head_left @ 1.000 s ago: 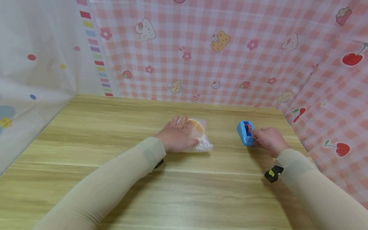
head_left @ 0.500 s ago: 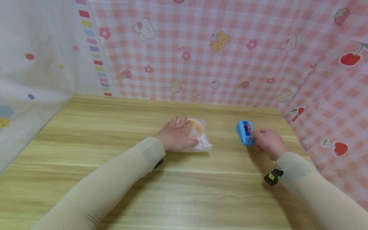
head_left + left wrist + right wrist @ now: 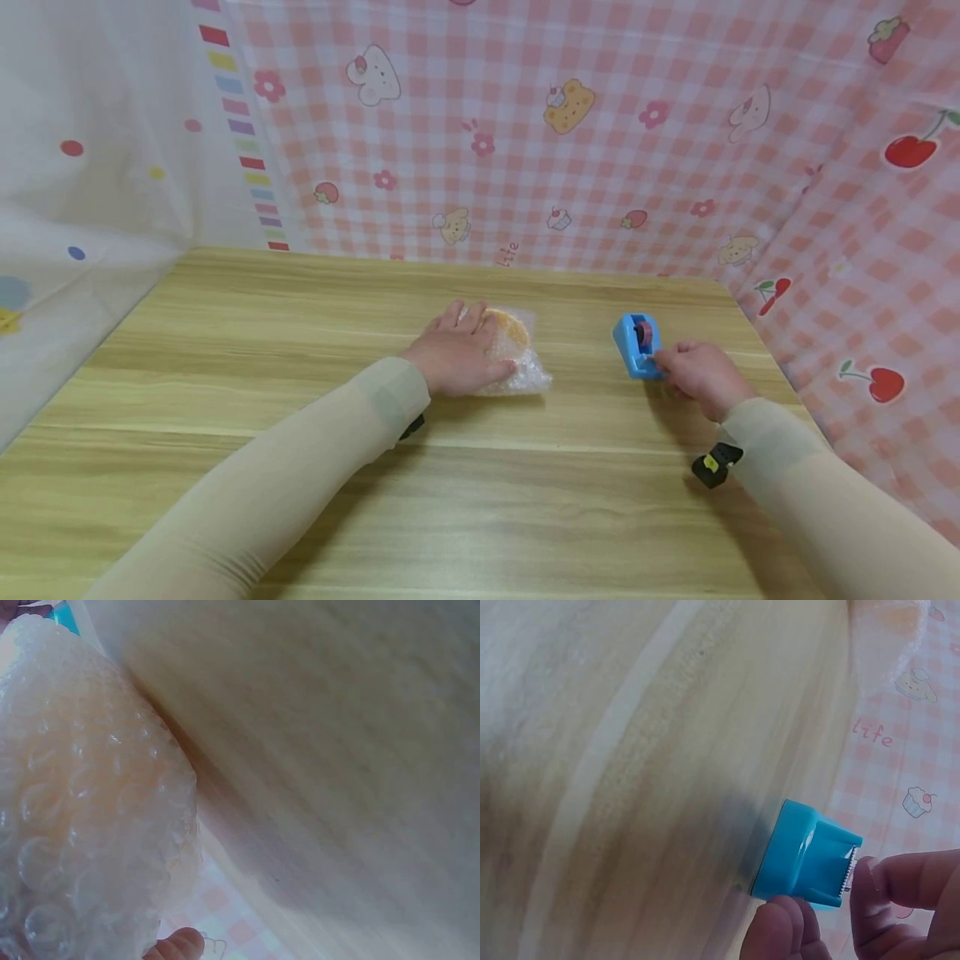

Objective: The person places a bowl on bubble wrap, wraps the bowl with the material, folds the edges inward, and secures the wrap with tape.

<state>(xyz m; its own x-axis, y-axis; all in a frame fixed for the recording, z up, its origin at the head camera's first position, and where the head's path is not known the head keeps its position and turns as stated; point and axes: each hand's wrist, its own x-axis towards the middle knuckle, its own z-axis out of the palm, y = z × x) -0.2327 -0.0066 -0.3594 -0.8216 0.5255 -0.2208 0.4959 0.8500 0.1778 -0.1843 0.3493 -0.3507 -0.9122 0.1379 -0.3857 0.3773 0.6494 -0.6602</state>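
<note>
My left hand (image 3: 457,354) rests spread across a bubble-wrapped packet (image 3: 528,375). Something round and orange shows through the wrap, partly hidden by the hand. In the left wrist view the bubble wrap (image 3: 82,802) fills the left side, with a fingertip (image 3: 180,945) below it. To the right stands a light blue tape dispenser (image 3: 632,354) with a tape roll (image 3: 643,333) on a dark hub. At its front, the right hand (image 3: 701,375) pinches the tape end by the serrated blade (image 3: 849,870). Its other fingers curl beside the dispenser's wall in the right wrist view.
Both things lie on a wood-grain table (image 3: 480,500). A pink checked cloth (image 3: 510,150) hangs behind it and along the right side. A whitish dotted sheet (image 3: 97,167) hangs on the left. Each wrist carries a small black camera (image 3: 716,464).
My right fingers have shifted slightly toward the dispenser's front, away from the roll. The left hand keeps its place on the packet. The head view has shifted slightly.
</note>
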